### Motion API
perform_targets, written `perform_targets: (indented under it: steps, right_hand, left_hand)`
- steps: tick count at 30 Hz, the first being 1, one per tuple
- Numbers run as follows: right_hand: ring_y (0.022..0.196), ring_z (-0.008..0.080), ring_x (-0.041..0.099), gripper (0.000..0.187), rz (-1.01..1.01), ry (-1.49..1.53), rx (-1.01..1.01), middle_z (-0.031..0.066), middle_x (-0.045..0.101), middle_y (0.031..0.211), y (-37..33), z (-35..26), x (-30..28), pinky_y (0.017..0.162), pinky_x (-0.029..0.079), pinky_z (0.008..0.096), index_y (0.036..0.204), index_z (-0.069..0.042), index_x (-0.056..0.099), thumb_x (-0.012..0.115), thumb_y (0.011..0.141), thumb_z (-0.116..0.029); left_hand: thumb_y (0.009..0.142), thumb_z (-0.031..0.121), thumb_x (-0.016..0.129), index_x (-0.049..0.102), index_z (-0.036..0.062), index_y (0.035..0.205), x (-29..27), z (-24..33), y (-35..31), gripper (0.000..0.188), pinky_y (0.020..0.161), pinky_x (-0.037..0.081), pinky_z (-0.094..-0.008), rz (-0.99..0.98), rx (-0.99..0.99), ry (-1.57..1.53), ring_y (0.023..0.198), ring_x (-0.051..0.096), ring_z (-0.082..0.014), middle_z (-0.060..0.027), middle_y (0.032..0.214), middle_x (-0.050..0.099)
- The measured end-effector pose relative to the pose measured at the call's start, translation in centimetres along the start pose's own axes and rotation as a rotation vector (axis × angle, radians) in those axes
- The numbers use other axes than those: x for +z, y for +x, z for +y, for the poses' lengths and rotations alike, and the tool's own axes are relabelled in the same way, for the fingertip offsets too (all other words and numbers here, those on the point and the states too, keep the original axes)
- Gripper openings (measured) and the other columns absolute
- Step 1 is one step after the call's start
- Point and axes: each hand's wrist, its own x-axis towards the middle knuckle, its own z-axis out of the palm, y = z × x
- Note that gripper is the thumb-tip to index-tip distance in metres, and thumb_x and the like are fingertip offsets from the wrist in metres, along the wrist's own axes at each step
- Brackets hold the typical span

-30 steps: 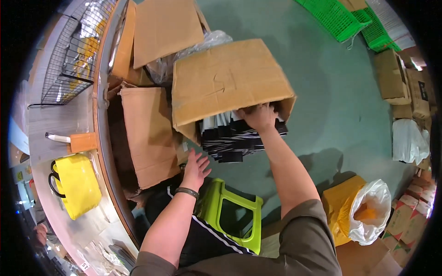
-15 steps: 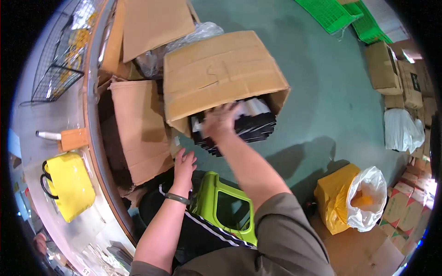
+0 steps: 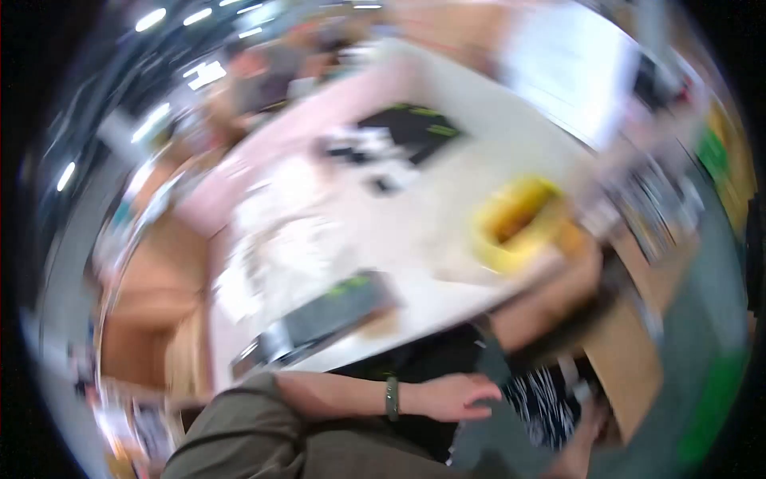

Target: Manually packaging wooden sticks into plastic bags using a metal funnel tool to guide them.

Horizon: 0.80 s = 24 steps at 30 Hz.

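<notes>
The whole view is smeared by motion. My left hand reaches rightward past the table's near edge, a dark band on its wrist. Its fingers are partly spread, and nothing shows in them. My right hand is at the lower right, at the mouth of a cardboard carton. Its fingers are too blurred to read. Beside it in the carton lie black flat pieces with pale streaks; whether the hand holds any of them cannot be made out.
The white table bears a yellow looped thing, a black flat package with green marks, a dark package stack and a crumpled white pile. An open carton stands left. Another person is beyond the table.
My view has swung left from the floor and carton to the table. The carton with black pieces now appears at the lower right, my right hand still by it. My left hand points rightward.
</notes>
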Motion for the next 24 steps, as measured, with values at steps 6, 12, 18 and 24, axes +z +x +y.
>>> perform_targets:
  steps: [6, 12, 18, 24]
  right_hand:
    - [0.09, 0.0402, 0.065, 0.025, 0.359, 1.231, -1.056, 0.0262, 0.069, 0.095, -19.6, -26.5, -25.2, 0.085, 0.052, 0.0428, 0.097, 0.001, 0.07, 0.065, 0.092, -0.023]
    - [0.09, 0.0373, 0.064, 0.01, 0.594, 0.721, -1.664, 0.02, 0.068, 0.101, -36.8, -34.4, -38.0, 0.084, 0.052, 0.0421, 0.089, -0.001, 0.066, 0.065, 0.09, -0.011]
    - [0.091, 0.0362, 0.064, 0.008, 0.569, 0.581, -2.135, 0.0169, 0.068, 0.097, -46.0, -44.4, -45.7, 0.083, 0.051, 0.043, 0.088, -0.001, 0.064, 0.066, 0.089, -0.009]
    - [0.087, 0.0371, 0.063, 0.009, 0.34, 0.231, -2.36, 0.0168, 0.068, 0.095, -52.1, -50.7, -47.4, 0.079, 0.05, 0.0428, 0.091, -0.002, 0.066, 0.064, 0.092, -0.011]
  left_hand:
    - [0.089, 0.013, 0.068, 0.06, 0.0048, 0.115, -3.1, 5.9, -26.8, 0.028, 0.087, 0.051, -0.041, 0.855, -0.312, 0.44, 0.105, 0.061, -0.0348, -0.0144, 0.115, 0.06]
    - [0.088, 0.009, 0.067, 0.064, 0.0063, 0.11, -1.6, 4.7, -37.4, 0.022, 0.08, 0.052, -0.0376, 1.452, -0.517, 0.227, 0.093, 0.063, -0.0302, -0.0113, 0.102, 0.063]
    - [0.089, 0.016, 0.068, 0.058, 0.0077, 0.089, 0.5, 5.6, -44.9, 0.013, 0.079, 0.052, -0.0376, 1.642, -0.574, 0.392, 0.093, 0.061, -0.0292, -0.0083, 0.104, 0.06]
    - [0.08, 0.013, 0.074, 0.063, 0.0098, 0.087, 6.7, 15.8, -55.6, 0.013, 0.079, 0.054, -0.0387, 2.007, -1.03, 1.041, 0.094, 0.065, -0.0281, -0.0079, 0.103, 0.066]
